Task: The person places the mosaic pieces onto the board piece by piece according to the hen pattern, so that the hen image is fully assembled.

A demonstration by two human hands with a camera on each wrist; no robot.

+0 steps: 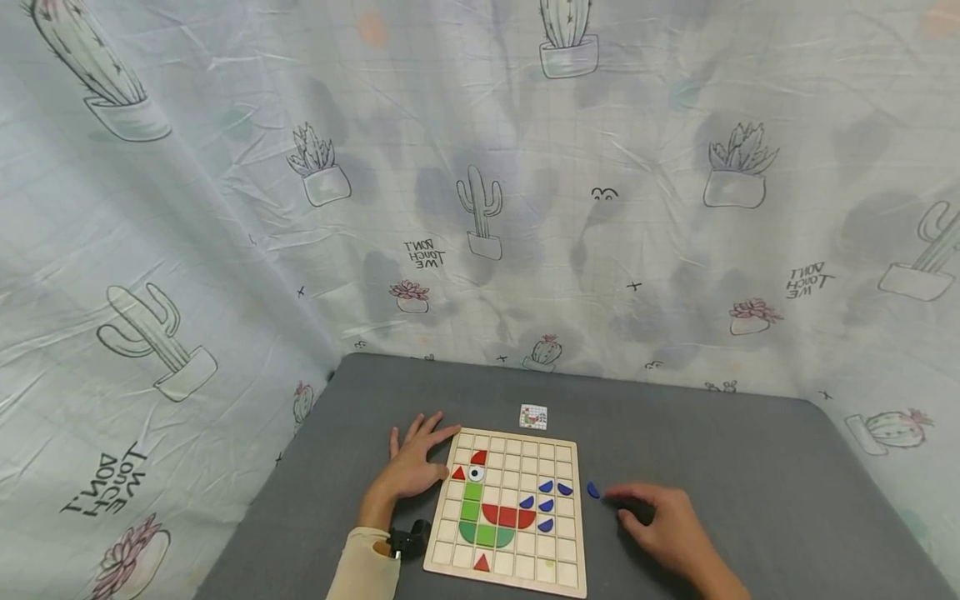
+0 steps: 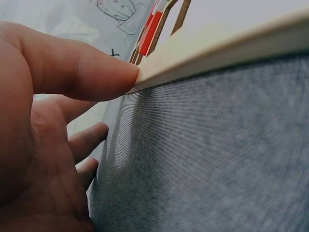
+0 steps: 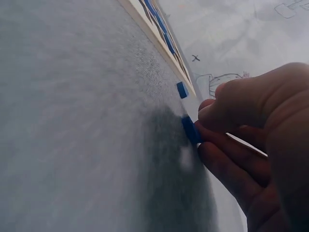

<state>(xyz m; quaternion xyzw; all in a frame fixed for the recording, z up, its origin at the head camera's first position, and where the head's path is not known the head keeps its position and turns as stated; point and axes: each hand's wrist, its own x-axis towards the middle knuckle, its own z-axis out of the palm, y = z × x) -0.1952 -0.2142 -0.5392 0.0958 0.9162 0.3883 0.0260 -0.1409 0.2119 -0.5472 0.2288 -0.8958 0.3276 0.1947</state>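
Note:
A square-gridded wooden board (image 1: 444,533) lies on the grey table, carrying red, green and blue flat pieces and a white eye piece (image 1: 476,473). My left hand (image 1: 412,468) rests at its upper left edge, thumb touching the rim and the other fingers spread. To the right of the board, my right hand (image 1: 663,525) is low over the table, fingers bent. In the right wrist view its fingertips pinch a blue piece (image 3: 190,129), largely hidden in the head view. Just beyond lies another blue half-round piece (image 1: 593,490) on the tabletop.
A small picture card (image 1: 533,417) lies behind the board, printed with a similar coloured figure. Around the grey table (image 1: 712,433) hangs a pale curtain (image 1: 525,250) with cactus drawings. A dark strap with a device (image 1: 408,542) sits on the left wrist.

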